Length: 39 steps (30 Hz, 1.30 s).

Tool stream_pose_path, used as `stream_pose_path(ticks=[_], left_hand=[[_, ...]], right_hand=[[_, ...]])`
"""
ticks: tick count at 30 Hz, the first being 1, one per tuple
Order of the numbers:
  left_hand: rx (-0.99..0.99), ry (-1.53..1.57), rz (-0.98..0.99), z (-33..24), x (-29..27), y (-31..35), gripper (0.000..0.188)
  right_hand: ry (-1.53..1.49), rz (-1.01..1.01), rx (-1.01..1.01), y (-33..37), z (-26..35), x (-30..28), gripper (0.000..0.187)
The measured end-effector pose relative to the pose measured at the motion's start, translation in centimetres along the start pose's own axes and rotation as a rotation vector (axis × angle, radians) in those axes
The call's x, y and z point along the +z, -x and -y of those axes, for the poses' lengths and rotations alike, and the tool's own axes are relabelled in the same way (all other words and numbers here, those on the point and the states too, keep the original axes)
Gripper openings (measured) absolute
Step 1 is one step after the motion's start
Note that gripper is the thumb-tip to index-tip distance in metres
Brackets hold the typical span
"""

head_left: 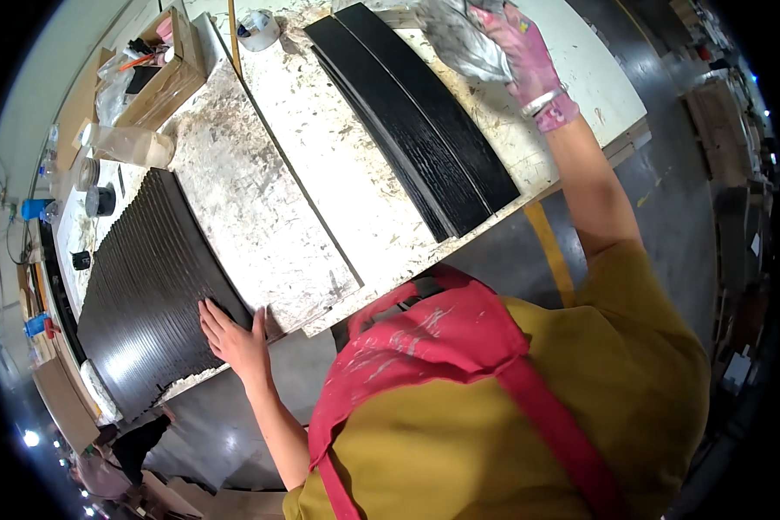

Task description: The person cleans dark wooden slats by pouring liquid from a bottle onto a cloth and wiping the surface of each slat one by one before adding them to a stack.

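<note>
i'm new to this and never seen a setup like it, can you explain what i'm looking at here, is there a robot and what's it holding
There's no robot: these are a person's own hands, seen from a camera worn on their head and looking down. Its wide fisheye lens makes straight edges bend. The person wears a red apron over a mustard top.

On the pale, stained workbench lie long black panels, a ridged dark stack, a plastic bottle and a cardboard box of oddments.

The right hand, in a pink glove, grips a crumpled grey bundle; I can't tell whether it's cloth or plastic. The bare left hand rests its fingers on the ridged stack.
</note>
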<state>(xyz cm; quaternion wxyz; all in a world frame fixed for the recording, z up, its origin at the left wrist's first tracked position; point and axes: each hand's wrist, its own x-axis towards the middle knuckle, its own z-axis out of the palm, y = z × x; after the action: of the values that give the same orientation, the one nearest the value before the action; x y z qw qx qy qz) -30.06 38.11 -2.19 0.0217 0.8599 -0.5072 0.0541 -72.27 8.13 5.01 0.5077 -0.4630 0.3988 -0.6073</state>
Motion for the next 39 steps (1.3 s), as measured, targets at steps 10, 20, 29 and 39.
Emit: stream_pose_path(ticks=[10, 20, 29, 39], left_hand=[[-0.353, 1.148, 0.112, 0.4, -3.2, -0.3, 0.044], [-1.119, 2.548, 0.665, -4.8, -1.0, 6.1, 0.043], [-1.066, 2.707, 0.854, -4.5, 0.4, 7.6, 0.049], [-1.062, 2.648, 0.911, -2.9, 1.6, 7.6, 0.049]], right_hand=[[-0.080, 0.692, -0.088, -1.9, -3.8, 10.9, 0.029], [0.745, 1.243, -1.049, 9.1, -5.7, 25.6, 0.016], [1.021, 0.931, -0.254, 1.2, -20.4, 30.8, 0.022], [1.043, 0.968, -0.451, 0.7, -20.5, 31.2, 0.031]])
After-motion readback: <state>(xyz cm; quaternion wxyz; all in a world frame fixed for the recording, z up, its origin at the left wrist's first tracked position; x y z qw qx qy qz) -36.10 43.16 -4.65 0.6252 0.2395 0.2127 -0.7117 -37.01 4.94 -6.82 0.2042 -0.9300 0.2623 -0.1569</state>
